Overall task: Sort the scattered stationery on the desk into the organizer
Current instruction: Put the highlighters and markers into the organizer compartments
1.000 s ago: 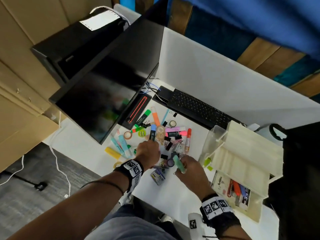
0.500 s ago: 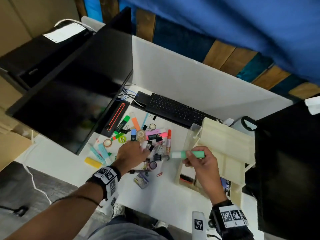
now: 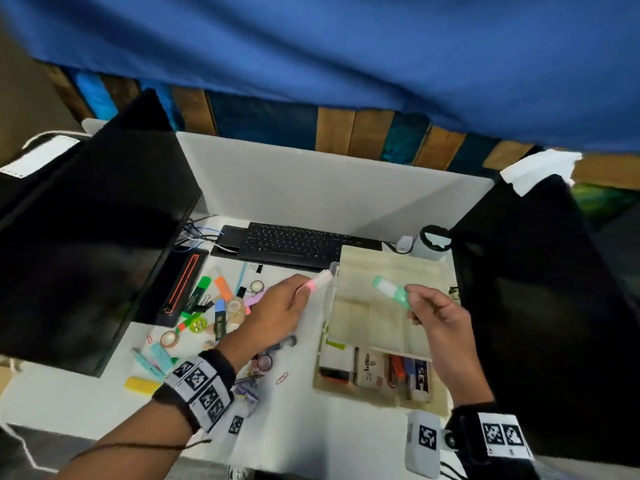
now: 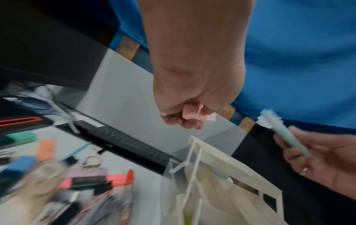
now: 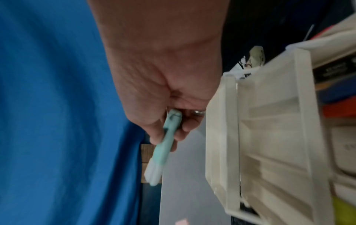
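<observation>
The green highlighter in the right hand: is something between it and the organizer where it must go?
Nothing visible blocks it. The right hand holds the green highlighter directly above the organizer, whose upper compartments below it look free.

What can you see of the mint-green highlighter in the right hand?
The mint-green highlighter is a slim plastic stick with a pale white band near its far end. The right hand pinches its near end between thumb and fingers. It is held in the air, tilted, above the upper tray of the cream plastic organizer; nothing else visibly touches it. Motion blur hides any print.
</observation>
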Tool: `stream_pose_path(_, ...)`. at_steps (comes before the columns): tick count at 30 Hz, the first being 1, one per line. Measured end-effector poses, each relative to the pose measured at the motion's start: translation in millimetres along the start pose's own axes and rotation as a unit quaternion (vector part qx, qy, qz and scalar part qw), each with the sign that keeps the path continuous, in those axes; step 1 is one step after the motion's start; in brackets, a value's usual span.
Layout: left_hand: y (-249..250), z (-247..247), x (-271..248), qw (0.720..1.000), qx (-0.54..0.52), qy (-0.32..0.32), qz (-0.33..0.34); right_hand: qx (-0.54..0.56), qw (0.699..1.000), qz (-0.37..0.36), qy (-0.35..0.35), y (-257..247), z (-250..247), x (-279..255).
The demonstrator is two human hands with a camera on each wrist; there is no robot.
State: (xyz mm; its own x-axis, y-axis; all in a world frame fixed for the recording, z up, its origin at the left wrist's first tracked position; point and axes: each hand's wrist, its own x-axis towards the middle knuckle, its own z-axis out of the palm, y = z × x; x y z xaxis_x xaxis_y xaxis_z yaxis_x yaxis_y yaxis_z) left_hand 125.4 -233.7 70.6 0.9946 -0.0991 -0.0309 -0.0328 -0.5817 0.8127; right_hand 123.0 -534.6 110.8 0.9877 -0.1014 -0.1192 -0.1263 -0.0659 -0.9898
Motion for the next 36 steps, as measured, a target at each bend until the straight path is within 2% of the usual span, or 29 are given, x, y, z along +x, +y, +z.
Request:
stream_pose_path(2, 21, 9, 14, 0.999, 0.025, 0.003, 0.048, -0.066, 0.997, -0.035, 0.027, 12, -16, 18)
stream_pose_path(6, 48, 35, 52, 0.986, 0.133, -0.004, 0.102, -0.190, 0.976, -0.074, 0.070, 41, -33, 56)
stream_pose_path(10, 53, 67, 81, 0.958, 0.250, -0.030, 0.136, -0.260, 0.957, -0.118, 0.052, 62, -32, 81)
stream_pose_path(13, 54, 86, 92, 0.939, 0.316, -0.037, 0.128, -0.295, 0.944, -0.143, 0.028, 72, -34, 88)
stream_pose_path(21, 56, 106, 97, 0.921, 0.377, -0.024, 0.092, -0.365, 0.915, -0.170, 0.011, 86, -42, 91)
stream_pose_path(26, 60, 105, 103, 0.921, 0.386, -0.003, 0.051, -0.405, 0.904, -0.133, -0.011, 80, -41, 100)
stream_pose_path(30, 62, 106, 108, 0.930, 0.368, -0.009, 0.019, -0.414, 0.901, -0.126, -0.029, 74, -39, 101)
stream_pose_path(36, 60, 111, 113, 0.922, 0.387, -0.018, 0.024, -0.379, 0.914, -0.137, -0.033, 71, -33, 98)
